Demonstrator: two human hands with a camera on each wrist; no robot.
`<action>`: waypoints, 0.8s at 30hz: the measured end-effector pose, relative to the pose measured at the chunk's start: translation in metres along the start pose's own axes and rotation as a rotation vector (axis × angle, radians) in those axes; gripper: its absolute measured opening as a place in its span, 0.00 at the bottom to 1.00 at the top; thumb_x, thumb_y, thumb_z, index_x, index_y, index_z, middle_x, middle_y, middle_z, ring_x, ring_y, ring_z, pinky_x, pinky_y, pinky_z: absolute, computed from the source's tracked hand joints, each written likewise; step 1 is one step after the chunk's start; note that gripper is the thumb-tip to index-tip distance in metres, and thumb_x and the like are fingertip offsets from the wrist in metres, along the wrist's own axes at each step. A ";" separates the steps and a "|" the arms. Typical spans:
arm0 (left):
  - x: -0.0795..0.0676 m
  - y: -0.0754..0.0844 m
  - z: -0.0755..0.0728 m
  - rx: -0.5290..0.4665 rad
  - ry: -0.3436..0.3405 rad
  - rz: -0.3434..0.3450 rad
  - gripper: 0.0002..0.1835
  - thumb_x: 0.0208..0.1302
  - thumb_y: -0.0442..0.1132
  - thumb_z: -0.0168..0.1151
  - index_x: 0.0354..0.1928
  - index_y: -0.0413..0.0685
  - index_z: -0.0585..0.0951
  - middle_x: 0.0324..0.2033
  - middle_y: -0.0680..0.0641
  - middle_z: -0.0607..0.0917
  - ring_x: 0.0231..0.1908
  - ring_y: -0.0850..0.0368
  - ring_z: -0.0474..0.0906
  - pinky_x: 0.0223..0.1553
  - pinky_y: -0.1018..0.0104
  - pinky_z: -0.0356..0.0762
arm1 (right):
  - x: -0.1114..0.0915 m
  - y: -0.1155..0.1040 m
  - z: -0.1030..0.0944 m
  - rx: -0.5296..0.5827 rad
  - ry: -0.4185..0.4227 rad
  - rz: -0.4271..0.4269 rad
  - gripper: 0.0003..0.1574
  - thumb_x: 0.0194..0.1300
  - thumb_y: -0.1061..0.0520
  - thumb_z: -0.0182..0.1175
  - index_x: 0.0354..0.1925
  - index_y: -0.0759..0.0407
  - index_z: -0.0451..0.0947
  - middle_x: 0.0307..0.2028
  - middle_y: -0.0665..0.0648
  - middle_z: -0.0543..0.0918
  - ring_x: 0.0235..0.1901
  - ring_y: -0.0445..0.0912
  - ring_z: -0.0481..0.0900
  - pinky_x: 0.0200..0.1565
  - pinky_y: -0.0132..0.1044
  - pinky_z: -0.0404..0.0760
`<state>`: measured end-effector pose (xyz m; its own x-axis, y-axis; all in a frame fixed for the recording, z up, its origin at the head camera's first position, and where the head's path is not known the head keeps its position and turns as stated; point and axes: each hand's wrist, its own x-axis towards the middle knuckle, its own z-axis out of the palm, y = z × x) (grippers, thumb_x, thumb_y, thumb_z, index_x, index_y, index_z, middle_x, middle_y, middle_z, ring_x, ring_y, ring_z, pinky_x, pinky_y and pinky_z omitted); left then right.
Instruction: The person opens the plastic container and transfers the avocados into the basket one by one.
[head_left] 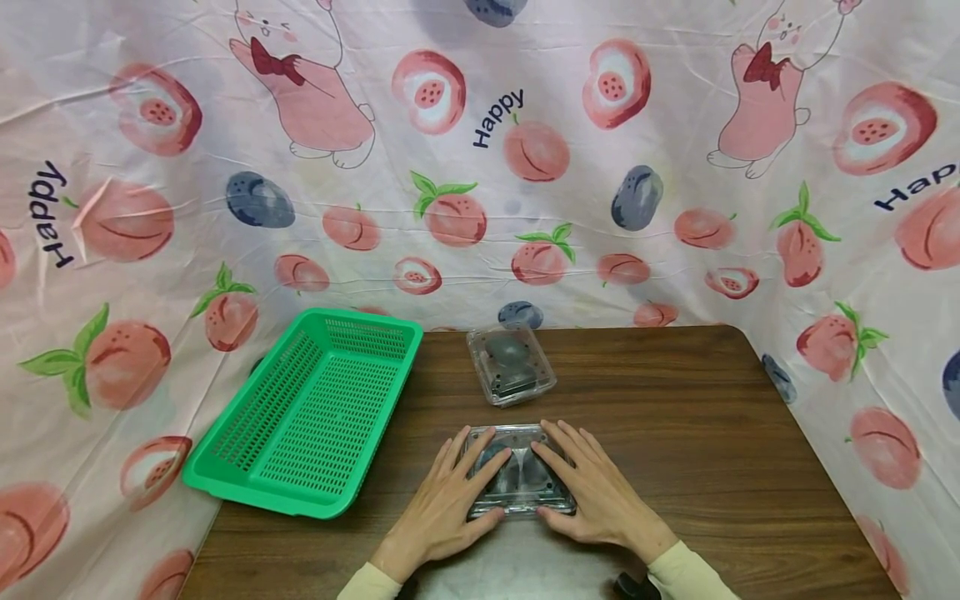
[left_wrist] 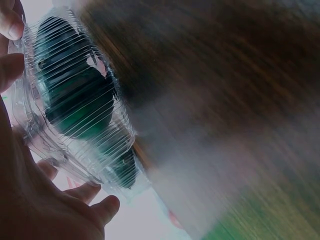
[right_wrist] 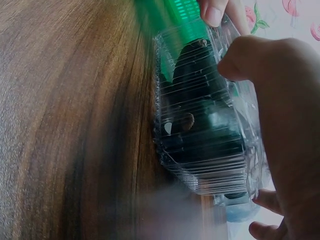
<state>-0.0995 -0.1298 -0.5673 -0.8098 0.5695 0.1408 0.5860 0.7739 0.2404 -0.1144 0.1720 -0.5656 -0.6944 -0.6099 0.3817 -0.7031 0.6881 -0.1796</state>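
A clear plastic clamshell box (head_left: 521, 500) lies flat on the table, its lid down. Dark green fruits (right_wrist: 205, 132) that look like avocados show through its ribbed wall in both wrist views. My left hand (head_left: 442, 510) lies over the box's left side, fingers spread across the lid and far corner, thumb at the near edge. Mirroring it, my right hand (head_left: 606, 500) presses the right side with extended fingers, its thumb also at the near edge. Both hands partly cover the lid. Behind them stands a second clear box (head_left: 512, 364) with dark contents.
To the left sits a green plastic basket (head_left: 375, 450) with slotted walls and nothing visible inside. The brown wood-grain table (head_left: 697, 408) meets a fruit-printed cloth (head_left: 555, 200) at the back and sides. A small black object (head_left: 633, 586) shows beside the right sleeve.
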 end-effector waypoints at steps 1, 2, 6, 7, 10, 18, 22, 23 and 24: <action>0.000 0.000 0.000 0.003 0.003 0.001 0.44 0.81 0.66 0.62 0.91 0.66 0.61 0.93 0.46 0.54 0.89 0.27 0.54 0.83 0.23 0.64 | 0.000 0.000 0.001 -0.002 0.007 -0.003 0.60 0.59 0.32 0.81 0.81 0.53 0.75 0.85 0.65 0.70 0.82 0.68 0.73 0.77 0.70 0.76; 0.001 0.000 0.000 0.003 0.006 0.003 0.44 0.81 0.65 0.62 0.91 0.66 0.61 0.93 0.46 0.54 0.89 0.27 0.55 0.83 0.23 0.64 | 0.001 0.000 0.001 -0.001 0.013 -0.004 0.60 0.58 0.32 0.81 0.81 0.53 0.75 0.85 0.66 0.71 0.81 0.68 0.74 0.77 0.70 0.76; 0.002 0.000 0.001 0.001 0.022 0.009 0.43 0.80 0.63 0.63 0.91 0.65 0.62 0.92 0.45 0.55 0.89 0.26 0.55 0.82 0.23 0.66 | 0.001 0.000 0.004 -0.014 0.029 -0.001 0.59 0.57 0.32 0.81 0.80 0.53 0.77 0.84 0.66 0.72 0.80 0.68 0.75 0.77 0.70 0.76; 0.002 0.000 0.002 0.000 0.025 0.010 0.43 0.80 0.62 0.64 0.91 0.65 0.62 0.92 0.44 0.56 0.88 0.26 0.56 0.82 0.23 0.66 | 0.001 0.000 0.005 -0.019 0.035 0.000 0.59 0.56 0.33 0.81 0.79 0.53 0.77 0.84 0.65 0.72 0.80 0.68 0.75 0.77 0.70 0.76; 0.004 -0.001 0.003 0.006 0.036 0.010 0.43 0.80 0.62 0.64 0.91 0.65 0.63 0.92 0.44 0.57 0.88 0.26 0.57 0.81 0.23 0.67 | 0.002 0.000 0.007 -0.026 0.057 -0.002 0.58 0.55 0.34 0.81 0.78 0.54 0.78 0.83 0.66 0.73 0.78 0.68 0.77 0.75 0.71 0.77; 0.006 0.000 0.005 0.033 0.060 0.002 0.42 0.80 0.62 0.65 0.90 0.65 0.65 0.91 0.45 0.60 0.87 0.27 0.59 0.80 0.25 0.70 | 0.005 -0.002 0.009 -0.032 0.075 0.002 0.57 0.56 0.34 0.80 0.77 0.54 0.79 0.81 0.67 0.75 0.77 0.69 0.78 0.72 0.71 0.81; 0.006 0.000 0.006 0.057 0.079 0.007 0.41 0.80 0.62 0.65 0.89 0.65 0.66 0.90 0.45 0.62 0.86 0.26 0.62 0.79 0.26 0.73 | 0.005 -0.002 0.011 -0.052 0.080 -0.002 0.57 0.55 0.34 0.80 0.77 0.55 0.79 0.81 0.68 0.75 0.76 0.69 0.79 0.71 0.70 0.82; 0.007 0.000 0.006 0.061 0.082 0.008 0.41 0.80 0.62 0.65 0.89 0.65 0.67 0.90 0.44 0.62 0.86 0.26 0.62 0.78 0.27 0.73 | 0.005 -0.002 0.011 -0.058 0.084 -0.004 0.57 0.55 0.34 0.80 0.77 0.55 0.79 0.80 0.68 0.75 0.76 0.69 0.79 0.71 0.70 0.82; 0.007 0.001 0.006 0.065 0.085 0.009 0.41 0.80 0.62 0.65 0.89 0.64 0.67 0.90 0.44 0.63 0.86 0.26 0.63 0.78 0.27 0.74 | 0.005 -0.002 0.012 -0.065 0.089 -0.006 0.56 0.55 0.34 0.80 0.76 0.55 0.79 0.80 0.68 0.76 0.75 0.69 0.79 0.70 0.70 0.82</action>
<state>-0.1047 -0.1237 -0.5721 -0.8021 0.5533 0.2247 0.5919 0.7864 0.1764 -0.1185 0.1628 -0.5741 -0.6721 -0.5788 0.4618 -0.6936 0.7104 -0.1190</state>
